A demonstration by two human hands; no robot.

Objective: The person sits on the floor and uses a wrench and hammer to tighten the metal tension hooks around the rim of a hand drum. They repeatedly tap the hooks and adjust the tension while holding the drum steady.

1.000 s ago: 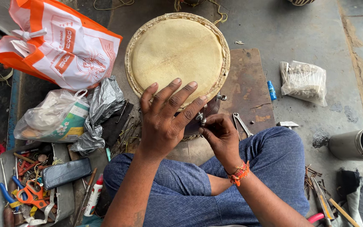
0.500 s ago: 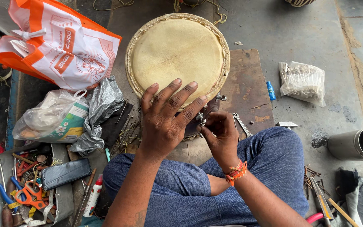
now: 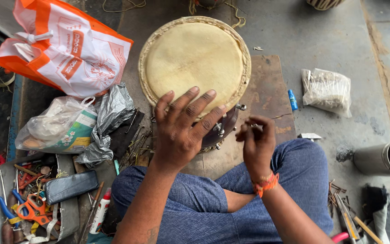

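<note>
**A:** What is different from half a second before?

**B:** The right hand (image 3: 257, 143) has come a little away from the side of the drum (image 3: 194, 61). Before, its fingertips were at the metal fittings (image 3: 224, 129) on the shell; now they are lifted and pinched together just to the right of them. If something small is between the fingers, I cannot tell. The left hand (image 3: 181, 129) has stayed in the same place.

**A:** How is the left hand placed?

**B:** It lies flat with the fingers spread wide, and it presses on the near edge of the pale skin. It grasps nothing; the fingers are apart and point away from the person.

**A:** Where is the drum, and which way does it point?

**B:** It stands on a wooden board (image 3: 267, 97) on the floor, directly in front of the crossed legs in blue trousers. The round skin faces up toward the camera and is tilted slightly to the person. So the long axis of the body goes down and away from the viewer, nearly vertical. Only a part of the dark shell shows under the near rim.

**A:** What is around it?

**B:** An orange and white bag (image 3: 66, 49) is at the left, a tray of tools (image 3: 32, 203) at the lower left, and a small clear bag (image 3: 327, 90) at the right.
</note>
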